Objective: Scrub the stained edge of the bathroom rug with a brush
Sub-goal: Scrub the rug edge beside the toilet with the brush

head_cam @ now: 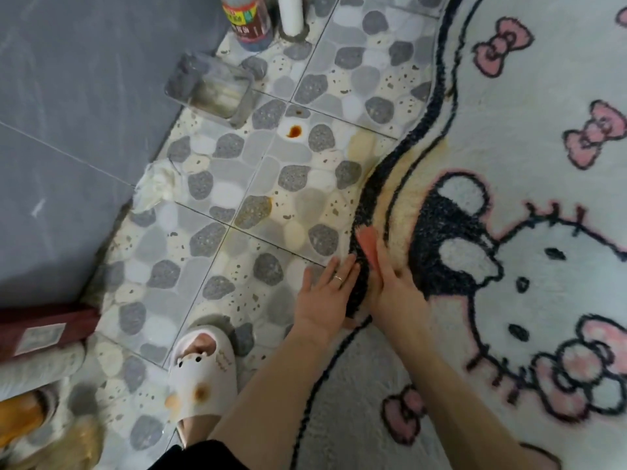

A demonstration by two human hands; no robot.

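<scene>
A white bathroom rug (509, 96) with a cartoon cat and pink bows covers the right side. Its black border (373, 184) runs down the middle, with a yellow-brown stain (403, 174) just inside it. My right hand (395, 290) grips a coral-pink brush (368, 244) and holds it against the border. Only the brush's upper part shows beyond my fingers. My left hand (324, 296) lies flat with straight fingers on the floor and the rug's edge beside the brush. It wears a ring.
Pebble-pattern floor tiles (220, 232) carry a dark red-brown spot (294, 131) and pale yellow smears. A clear plastic container (210, 88), a sauce bottle (249, 18) and a white pipe (290, 13) stand at the back. A crumpled tissue (157, 184) lies left. My slippered foot (203, 371) is near.
</scene>
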